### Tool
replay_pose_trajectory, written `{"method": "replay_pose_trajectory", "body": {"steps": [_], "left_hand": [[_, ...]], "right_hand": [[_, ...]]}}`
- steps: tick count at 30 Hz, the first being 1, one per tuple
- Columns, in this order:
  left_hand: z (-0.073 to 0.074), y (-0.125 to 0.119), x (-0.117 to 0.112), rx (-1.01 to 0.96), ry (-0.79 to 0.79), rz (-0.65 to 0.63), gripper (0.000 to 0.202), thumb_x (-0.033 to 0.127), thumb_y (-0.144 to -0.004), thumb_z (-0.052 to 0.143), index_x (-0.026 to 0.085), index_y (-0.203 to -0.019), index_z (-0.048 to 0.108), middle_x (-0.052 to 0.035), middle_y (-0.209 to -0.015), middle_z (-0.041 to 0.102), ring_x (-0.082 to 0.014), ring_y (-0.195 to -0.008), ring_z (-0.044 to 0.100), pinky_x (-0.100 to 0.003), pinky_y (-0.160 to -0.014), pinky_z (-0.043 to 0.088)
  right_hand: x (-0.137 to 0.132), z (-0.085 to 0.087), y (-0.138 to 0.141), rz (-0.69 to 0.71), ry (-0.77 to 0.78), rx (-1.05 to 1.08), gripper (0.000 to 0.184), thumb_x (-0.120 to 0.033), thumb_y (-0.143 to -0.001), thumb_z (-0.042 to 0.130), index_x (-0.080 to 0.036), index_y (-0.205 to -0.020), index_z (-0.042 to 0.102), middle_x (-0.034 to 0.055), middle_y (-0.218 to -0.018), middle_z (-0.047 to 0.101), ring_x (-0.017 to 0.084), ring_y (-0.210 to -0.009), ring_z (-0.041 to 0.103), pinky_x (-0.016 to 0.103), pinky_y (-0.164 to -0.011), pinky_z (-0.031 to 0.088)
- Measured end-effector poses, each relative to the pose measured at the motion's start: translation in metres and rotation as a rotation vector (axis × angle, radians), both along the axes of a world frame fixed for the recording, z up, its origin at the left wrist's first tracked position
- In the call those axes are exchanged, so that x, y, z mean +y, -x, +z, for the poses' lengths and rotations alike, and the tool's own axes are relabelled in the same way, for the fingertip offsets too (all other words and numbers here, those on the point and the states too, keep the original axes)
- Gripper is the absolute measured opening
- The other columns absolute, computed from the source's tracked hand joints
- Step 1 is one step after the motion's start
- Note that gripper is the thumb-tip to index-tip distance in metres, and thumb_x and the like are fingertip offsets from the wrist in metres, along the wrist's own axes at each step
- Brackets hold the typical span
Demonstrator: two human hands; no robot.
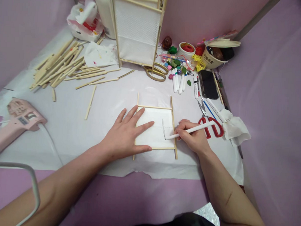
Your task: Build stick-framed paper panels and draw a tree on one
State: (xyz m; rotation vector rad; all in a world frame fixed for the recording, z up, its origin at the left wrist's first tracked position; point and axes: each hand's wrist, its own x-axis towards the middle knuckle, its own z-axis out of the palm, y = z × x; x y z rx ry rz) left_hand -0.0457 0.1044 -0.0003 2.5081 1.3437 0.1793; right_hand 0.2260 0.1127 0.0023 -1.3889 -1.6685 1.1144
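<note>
A small stick frame [173, 127] with a white sheet [149, 136] across it lies flat on the covered table. My left hand [126, 133] rests spread over the frame's left side, fingers apart on the sheet. In my right hand [191, 136] is a white marker pen [200, 127], held near its tip and slanting up to the right. Its tip touches the sheet at the lower end of a thin dark drawn line [163, 128]. The fingers of my right hand are closed round the pen.
Behind stands a tall stick lantern frame [138, 36], with gold scissors [158, 73] at its foot. Loose wooden sticks [60, 63] and a pink power strip [24, 116] lie left. Red-handled scissors [211, 126], a phone [208, 84], markers [175, 81] and a tub [211, 59] are at right.
</note>
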Motion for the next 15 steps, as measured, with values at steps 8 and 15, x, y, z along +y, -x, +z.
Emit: {"method": "replay_pose_trajectory", "body": {"steps": [8,15], "left_hand": [[-0.0002,0.0003,-0.0004,0.006,-0.01,-0.001,0.08,0.072,-0.08,0.065,0.033,-0.149,0.048,-0.0117,-0.167,0.02,-0.04,-0.154,0.011,-0.063,-0.121,0.011],[-0.0009,0.0001,-0.0007,0.019,-0.012,0.001,0.081,0.072,-0.08,0.065,0.034,-0.149,0.047,-0.0115,-0.167,0.02,-0.039,-0.154,0.01,-0.063,-0.121,0.011]], "right_hand": [[0.0016,-0.0043,-0.002,0.023,-0.03,0.011,0.021,-0.014,-0.075,0.059,-0.023,-0.057,0.065,0.0004,-0.061,0.065,0.02,-0.077,0.058,0.036,-0.08,0.045],[0.0015,-0.0056,-0.0037,0.027,-0.036,0.01,0.021,-0.016,-0.077,0.061,-0.023,-0.057,0.066,0.001,-0.061,0.065,0.02,-0.076,0.061,0.036,-0.078,0.048]]}}
